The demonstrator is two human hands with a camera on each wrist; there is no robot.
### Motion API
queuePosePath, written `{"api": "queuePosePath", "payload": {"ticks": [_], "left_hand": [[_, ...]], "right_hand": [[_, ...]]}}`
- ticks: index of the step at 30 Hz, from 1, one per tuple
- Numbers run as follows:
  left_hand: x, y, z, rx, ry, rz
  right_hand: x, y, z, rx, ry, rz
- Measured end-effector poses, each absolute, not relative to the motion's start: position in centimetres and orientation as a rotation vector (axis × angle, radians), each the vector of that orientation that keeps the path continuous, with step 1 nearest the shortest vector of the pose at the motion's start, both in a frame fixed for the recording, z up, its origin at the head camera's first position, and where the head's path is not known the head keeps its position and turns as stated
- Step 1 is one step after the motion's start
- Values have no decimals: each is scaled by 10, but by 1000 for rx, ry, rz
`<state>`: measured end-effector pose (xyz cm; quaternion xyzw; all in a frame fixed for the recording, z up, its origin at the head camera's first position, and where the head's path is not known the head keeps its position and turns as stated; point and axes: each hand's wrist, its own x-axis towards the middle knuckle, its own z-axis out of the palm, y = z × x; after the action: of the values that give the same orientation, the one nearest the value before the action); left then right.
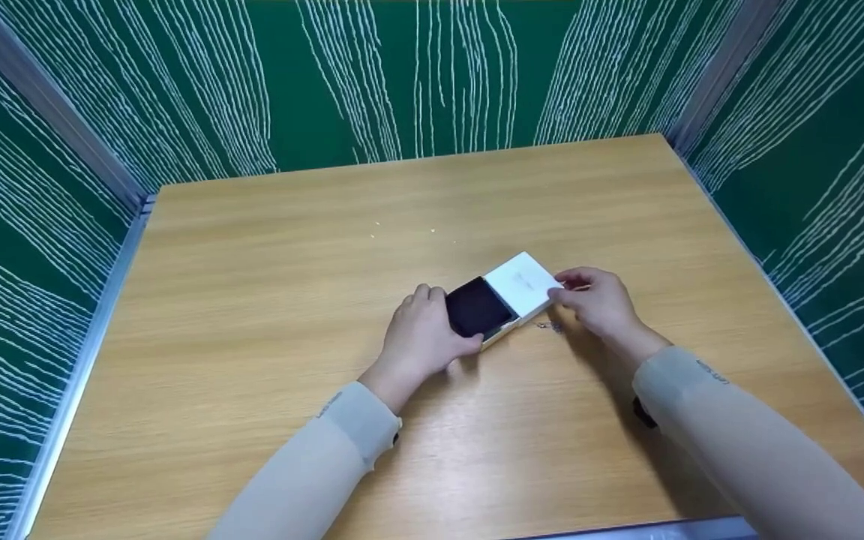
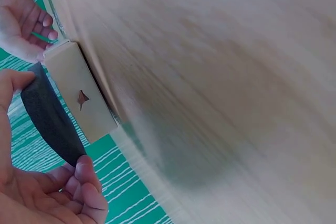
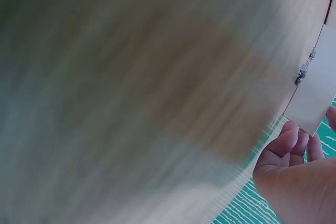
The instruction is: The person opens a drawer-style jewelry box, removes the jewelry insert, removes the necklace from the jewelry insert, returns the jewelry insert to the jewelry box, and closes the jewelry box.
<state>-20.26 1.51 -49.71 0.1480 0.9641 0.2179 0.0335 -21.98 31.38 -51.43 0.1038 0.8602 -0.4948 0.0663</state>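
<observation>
In the head view my left hand point(image 1: 423, 330) pinches a black foam pad point(image 1: 477, 306) by opposite edges. The left wrist view shows this dark pad point(image 2: 50, 114) slightly bowed, close over a small white box point(image 2: 81, 90). Part of the box point(image 1: 523, 283) shows white beside the pad; the rest lies under it. My right hand point(image 1: 593, 300) holds the box's right end between thumb and fingers. In the right wrist view its fingertips point(image 3: 287, 136) are right at the box's end. A leaf-shaped mark is on the box's side.
A small silver chain point(image 1: 550, 326) lies on the wooden table point(image 1: 267, 315) close to the box, below the right hand. Several tiny light specks point(image 1: 433, 230) are scattered farther back. Green walls point(image 1: 462, 75) with white streaks stand behind and on both sides.
</observation>
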Motion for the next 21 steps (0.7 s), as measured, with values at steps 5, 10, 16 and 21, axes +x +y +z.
{"api": "queuePosePath", "payload": {"ticks": [5,10,16,21], "left_hand": [[-202,21,-497,438,2990,615],[-201,24,-497,435,3004,556],[-202,27,-497,435,3007,511],[-202,30,-498,436,3016,464]], "right_hand": [[-220,314,-515,309,2594,-1486],[-220,315,-517,281,2629,-1502],[-221,315,-519,272,2650,-1504],[-220,314,-519,277,2642,-1492]]}}
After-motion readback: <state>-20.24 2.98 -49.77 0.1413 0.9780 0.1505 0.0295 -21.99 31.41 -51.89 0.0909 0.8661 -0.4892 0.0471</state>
